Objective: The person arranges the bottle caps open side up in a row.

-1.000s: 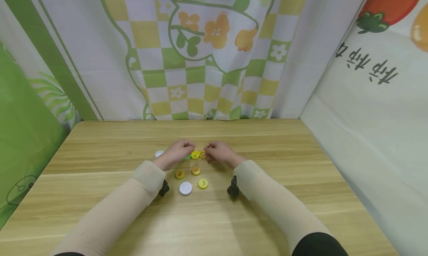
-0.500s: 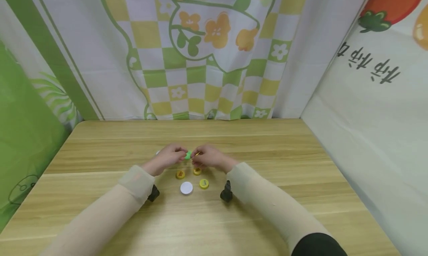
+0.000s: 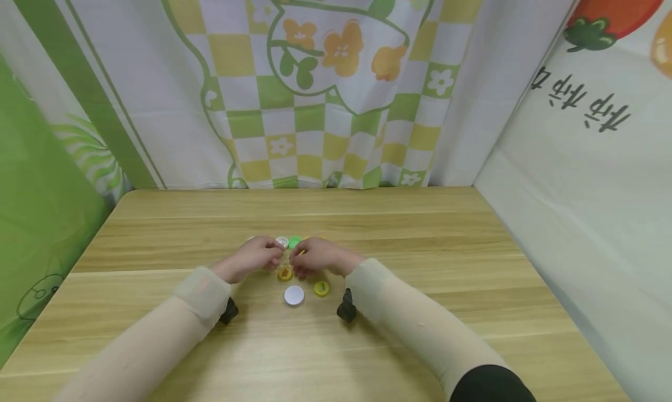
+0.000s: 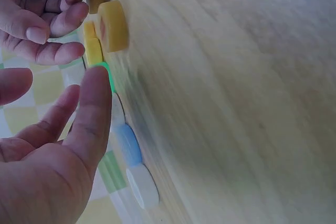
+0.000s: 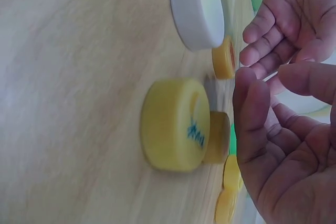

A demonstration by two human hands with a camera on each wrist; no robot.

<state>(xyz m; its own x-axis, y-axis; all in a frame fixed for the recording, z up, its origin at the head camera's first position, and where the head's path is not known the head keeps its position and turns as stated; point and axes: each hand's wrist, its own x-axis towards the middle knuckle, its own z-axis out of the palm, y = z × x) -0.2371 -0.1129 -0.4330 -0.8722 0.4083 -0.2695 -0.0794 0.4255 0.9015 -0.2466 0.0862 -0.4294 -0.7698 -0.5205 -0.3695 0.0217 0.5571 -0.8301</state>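
The left hand [image 3: 249, 259] hovers by the left of a row of bottle caps, fingers relaxed, holding nothing. Opposite it, the right hand [image 3: 322, 257] has loosely bent fingers and thumb, and nothing shows between them in the right wrist view. A green cap [image 3: 295, 242] and a whitish cap [image 3: 282, 242] lie just beyond the fingertips. Below the hands are an orange-yellow cap [image 3: 285, 273], a white cap [image 3: 294, 296] and a yellow cap [image 3: 321, 288]. The left wrist view also shows a blue cap [image 4: 127, 145] beside another white cap [image 4: 143, 186].
The caps lie on a wooden table [image 3: 420, 233]. Behind it hangs a checkered curtain [image 3: 310, 122], with a green sheet [image 3: 47, 174] at the left and a white printed sheet [image 3: 572, 180] at the right.
Both hands have moved left and a little nearer the person. The whitish and green caps now show beyond the fingertips, while the right hand covers an orange-yellow cap seen earlier.
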